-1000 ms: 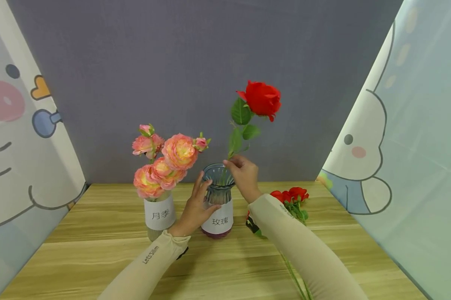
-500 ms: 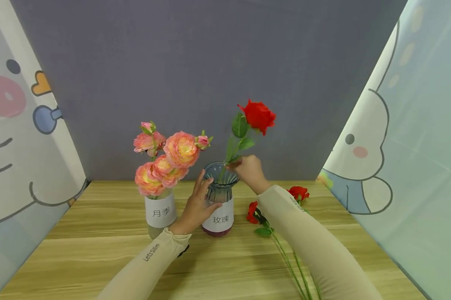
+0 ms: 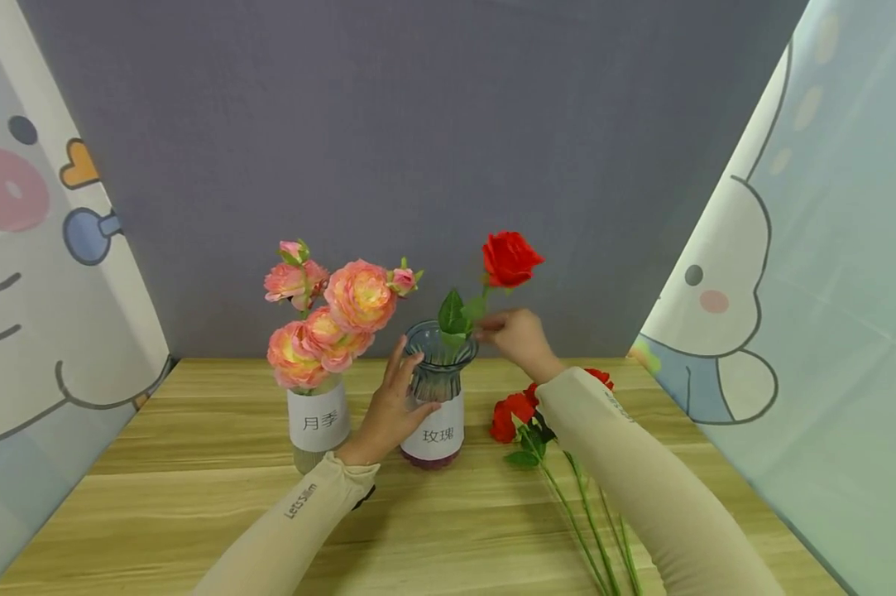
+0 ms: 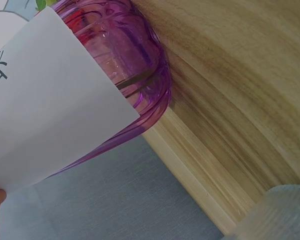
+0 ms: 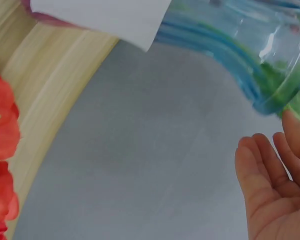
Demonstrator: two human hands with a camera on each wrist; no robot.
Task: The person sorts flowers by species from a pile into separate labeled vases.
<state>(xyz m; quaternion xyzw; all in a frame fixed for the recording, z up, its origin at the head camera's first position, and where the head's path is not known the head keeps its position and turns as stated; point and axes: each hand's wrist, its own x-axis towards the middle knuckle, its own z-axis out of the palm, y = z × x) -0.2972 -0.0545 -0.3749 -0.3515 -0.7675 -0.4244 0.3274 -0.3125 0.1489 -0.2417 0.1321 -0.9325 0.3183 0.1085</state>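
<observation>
Head view: the left hand [image 3: 385,420] spans wide around the side of a blue-to-purple fluted glass vase [image 3: 438,384], fingers at its neck, thumb on its white paper label [image 3: 440,451]. At the vase's one o'clock, the right hand [image 3: 520,339] pinches narrowly at the leafy stem of a large red rose [image 3: 510,259], its leaves at the vase mouth. Loose red roses [image 3: 513,414] lie toward four o'clock on the wood-grain desk [image 3: 433,538]; a ribbed clear vase [image 3: 311,459] of pink-and-yellow blossoms [image 3: 361,295] stands at nine. Grey cloth [image 3: 433,149] rises at twelve, cartoon-printed panels [image 3: 850,273] at ten and two.

Left wrist view: one fingertip touches the label at eight o'clock.

Right wrist view: the palm shows at four o'clock, lower fingers loosely extended, thumb by the rim; the pinch is hidden.
</observation>
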